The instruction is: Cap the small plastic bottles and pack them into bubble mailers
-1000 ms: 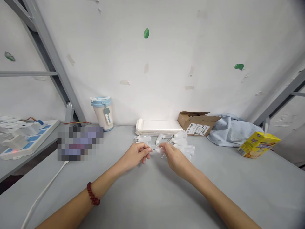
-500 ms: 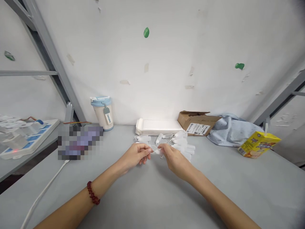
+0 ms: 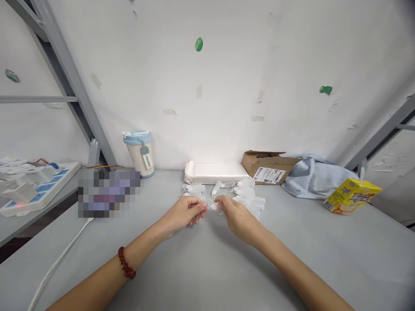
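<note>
My left hand (image 3: pixel 183 214) and my right hand (image 3: pixel 236 216) meet over the middle of the grey table (image 3: pixel 207 268). Both pinch a small white plastic piece with a thin cord (image 3: pixel 212 206) between their fingertips. Just behind them lies a pile of several similar white corded pieces (image 3: pixel 246 194). A red bead bracelet (image 3: pixel 126 263) circles my left wrist.
A stack of white trays (image 3: pixel 215 172) lies against the wall. A blue-lidded cup (image 3: pixel 140 153) stands to its left; a cardboard box (image 3: pixel 267 167), a blue cloth (image 3: pixel 316 176) and a yellow drink carton (image 3: pixel 352 196) lie at right. A power strip (image 3: pixel 35 188) and white cable (image 3: pixel 55 268) are at left.
Both hands stay pinched on the small white piece; they have shifted only slightly, with the fingertips a little closer together.
</note>
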Motion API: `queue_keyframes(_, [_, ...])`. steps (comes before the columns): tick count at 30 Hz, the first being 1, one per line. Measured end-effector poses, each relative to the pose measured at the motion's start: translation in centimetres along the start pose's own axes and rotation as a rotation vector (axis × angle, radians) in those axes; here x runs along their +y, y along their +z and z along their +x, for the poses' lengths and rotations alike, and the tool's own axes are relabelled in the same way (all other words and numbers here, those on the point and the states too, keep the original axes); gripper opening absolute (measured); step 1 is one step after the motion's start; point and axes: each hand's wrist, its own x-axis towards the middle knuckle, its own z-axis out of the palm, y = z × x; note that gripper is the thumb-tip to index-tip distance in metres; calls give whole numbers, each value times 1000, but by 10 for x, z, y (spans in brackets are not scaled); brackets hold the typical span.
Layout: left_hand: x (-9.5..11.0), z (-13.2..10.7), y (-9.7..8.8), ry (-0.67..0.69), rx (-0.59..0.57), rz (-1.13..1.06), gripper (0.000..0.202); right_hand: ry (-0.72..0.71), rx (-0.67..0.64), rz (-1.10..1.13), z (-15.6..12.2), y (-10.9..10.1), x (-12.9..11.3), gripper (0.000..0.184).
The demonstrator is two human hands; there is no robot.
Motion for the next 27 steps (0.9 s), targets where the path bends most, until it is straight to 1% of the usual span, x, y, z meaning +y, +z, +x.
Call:
queue_keyframes(6, [-2,2,0,17,22,-22,35,3,21,3,1,-1,1,27])
queue_keyframes(11, [-4,2,-1,33,-16,-1,35,4,22,-3,1,0,0,26])
queue_keyframes(19, [-7,2,1,62,-36,115,34,-2,-26,2,0,-2,-3,26])
queue_keyframes(27, [-4,-1,4,80,-57,174,30,-15,-13,4,1,2,-2,25])
